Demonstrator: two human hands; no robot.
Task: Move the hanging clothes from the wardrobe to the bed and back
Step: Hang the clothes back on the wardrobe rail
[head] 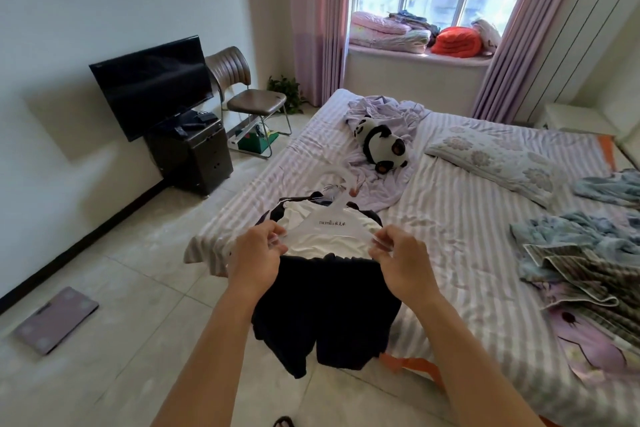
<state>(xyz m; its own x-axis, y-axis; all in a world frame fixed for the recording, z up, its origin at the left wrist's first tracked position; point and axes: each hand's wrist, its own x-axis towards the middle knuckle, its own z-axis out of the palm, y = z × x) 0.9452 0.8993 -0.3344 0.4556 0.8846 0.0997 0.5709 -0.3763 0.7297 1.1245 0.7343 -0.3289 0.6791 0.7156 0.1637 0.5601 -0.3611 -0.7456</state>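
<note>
Each hand (254,262) (403,262) pinches a hanger (332,224) end above the bed (450,218), panda toy (382,146) beyond

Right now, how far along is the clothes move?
Done: clothes are off the wardrobe, which isn't in view. In hand: left hand and right hand each pinch an end of the white hanger carrying the dark garment, which hangs over the bed corner. Left: release it, then the return trip.

Dark garment (325,308) on a clear hanger (332,224) hangs over the striped bed's (467,229) corner
</note>
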